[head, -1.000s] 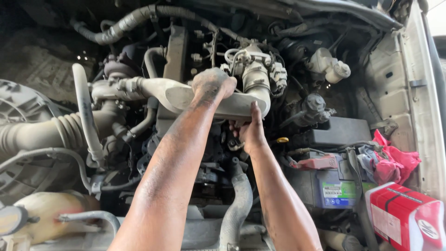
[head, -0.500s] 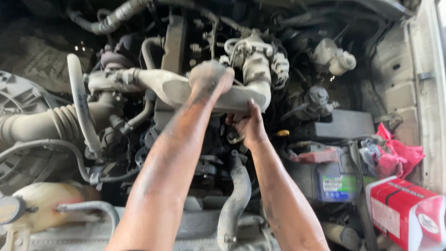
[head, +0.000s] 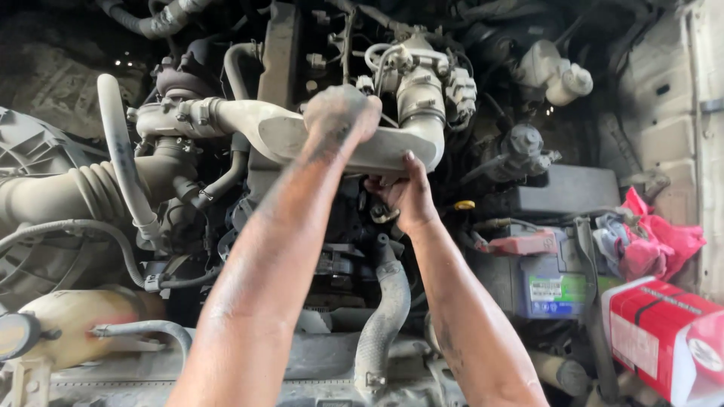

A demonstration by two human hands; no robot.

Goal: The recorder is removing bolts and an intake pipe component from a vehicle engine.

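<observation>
I look down into a dusty engine bay. A pale grey intake pipe [head: 260, 128] runs across the engine's top and curves up at its right end. My left hand [head: 341, 111] lies over the top of this pipe, fingers curled over its far side. My right hand [head: 403, 197] reaches up from below and grips the pipe's lower edge near the bend. A metal clamp or fitting [head: 383, 213] shows just under the right palm. What the fingertips touch behind the pipe is hidden.
A ribbed air duct [head: 68, 192] and a white hose [head: 121, 154] lie at the left, a coolant tank [head: 83, 320] at the lower left. A radiator hose [head: 385, 309] hangs below centre. The battery [head: 554, 286], a pink rag [head: 652, 241] and a red box [head: 664, 335] sit at the right.
The view has dropped slightly, so the engine sits higher in frame. Both hands stay on the intake pipe, the right hand shifted a little along its underside.
</observation>
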